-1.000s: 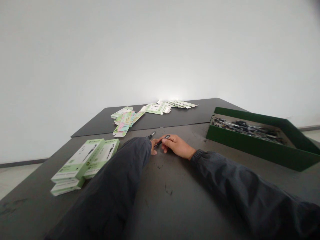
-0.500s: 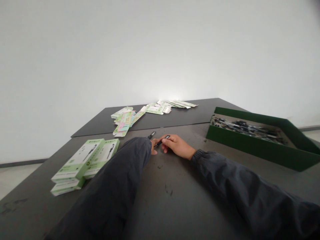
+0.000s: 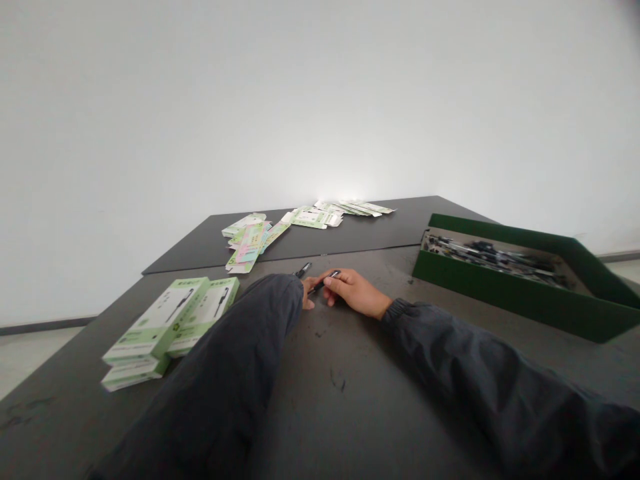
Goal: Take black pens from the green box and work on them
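Note:
Both my hands meet near the middle of the dark table, close to the seam. My right hand (image 3: 361,294) pinches a black pen (image 3: 320,285) between thumb and fingers. The pen lies slanted, its lower end reaching my left hand (image 3: 308,295). Most of my left hand is hidden behind its own dark sleeve; the fingers that show are curled by the pen's end. Beyond that sleeve, another pen (image 3: 303,269) sticks out of the left hand. How many pens the left hand has is hidden.
To the left stand stacked white-and-green pen boxes (image 3: 155,320). Flattened cartons (image 3: 250,247) lie farther back, with more flat cartons (image 3: 313,217) near the wall. On the right sits a green open box (image 3: 500,297) holding many loose pens (image 3: 493,259).

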`<state>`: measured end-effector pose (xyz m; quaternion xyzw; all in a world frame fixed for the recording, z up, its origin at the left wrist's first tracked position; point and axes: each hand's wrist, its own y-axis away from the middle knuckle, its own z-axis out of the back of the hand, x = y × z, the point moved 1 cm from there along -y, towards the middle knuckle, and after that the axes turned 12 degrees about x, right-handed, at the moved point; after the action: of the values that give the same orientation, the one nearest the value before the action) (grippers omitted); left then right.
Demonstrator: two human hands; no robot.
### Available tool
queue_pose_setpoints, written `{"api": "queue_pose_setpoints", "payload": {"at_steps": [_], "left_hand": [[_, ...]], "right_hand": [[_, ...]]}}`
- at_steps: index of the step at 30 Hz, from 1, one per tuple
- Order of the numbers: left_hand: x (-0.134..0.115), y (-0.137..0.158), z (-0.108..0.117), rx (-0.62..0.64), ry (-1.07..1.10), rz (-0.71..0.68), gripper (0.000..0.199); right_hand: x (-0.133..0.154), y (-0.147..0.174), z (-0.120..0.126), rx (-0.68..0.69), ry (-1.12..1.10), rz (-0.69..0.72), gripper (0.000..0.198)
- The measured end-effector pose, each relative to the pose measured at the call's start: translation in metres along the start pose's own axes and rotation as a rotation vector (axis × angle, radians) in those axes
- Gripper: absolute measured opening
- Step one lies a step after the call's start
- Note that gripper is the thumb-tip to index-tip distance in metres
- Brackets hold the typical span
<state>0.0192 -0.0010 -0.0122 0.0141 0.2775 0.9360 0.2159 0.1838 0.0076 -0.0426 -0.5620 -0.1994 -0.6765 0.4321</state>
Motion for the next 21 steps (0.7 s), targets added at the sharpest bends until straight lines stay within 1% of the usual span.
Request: {"api": "queue_pose_setpoints", "payload": {"at_steps": [3, 7, 13, 21], "left_hand": [[-0.0018, 0.0006, 0.0008, 0.021, 0.004, 0.055, 0.073], [-0.0052, 0.0028, 0.0031, 0.032, 0.004, 0.085, 0.074], [-0.0027, 0.0016, 0.002, 0.056, 0.004, 0.086, 0.075], [0.0006, 0.0017, -0.0006, 0.03, 0.035, 0.074, 0.073]], "right_hand": [[-0.0007, 0.0001, 0.0002, 0.004, 0.007, 0.007, 0.033], [-0.0008, 0.0001, 0.0003, 0.002, 0.007, 0.002, 0.033], [-0.0007, -0.0001, 0.0, 0.001, -0.005, 0.01, 0.033], [0.0014, 0.0003, 0.0001, 0.008, -0.015, 0.013, 0.032]]}}
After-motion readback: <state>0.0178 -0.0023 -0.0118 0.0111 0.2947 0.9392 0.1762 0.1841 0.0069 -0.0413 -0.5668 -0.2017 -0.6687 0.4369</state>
